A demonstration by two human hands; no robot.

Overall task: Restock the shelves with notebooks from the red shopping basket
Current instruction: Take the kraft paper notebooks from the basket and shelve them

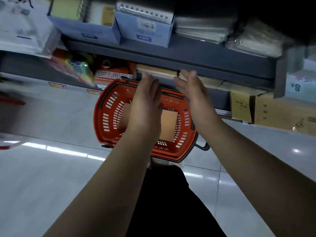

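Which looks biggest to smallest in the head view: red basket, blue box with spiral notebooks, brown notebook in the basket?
1. Red basket.
2. Blue box, though it sits nearer the camera, so unsure.
3. Brown notebook, partly hidden by the left hand.

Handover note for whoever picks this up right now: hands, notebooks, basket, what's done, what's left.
Left hand: open, fingers straight, reaching toward the stack of notebooks on the lower shelf. No grip on anything.
Right hand: open, palm turned inward beside the same stack, holding nothing.
Red shopping basket: on the floor under the hands, with brown notebooks in the basket still to go.
Done: one stack sits on the shelf, between the hands.
Left: square it up if needed, then move the remaining notebooks from the basket to the shelf.
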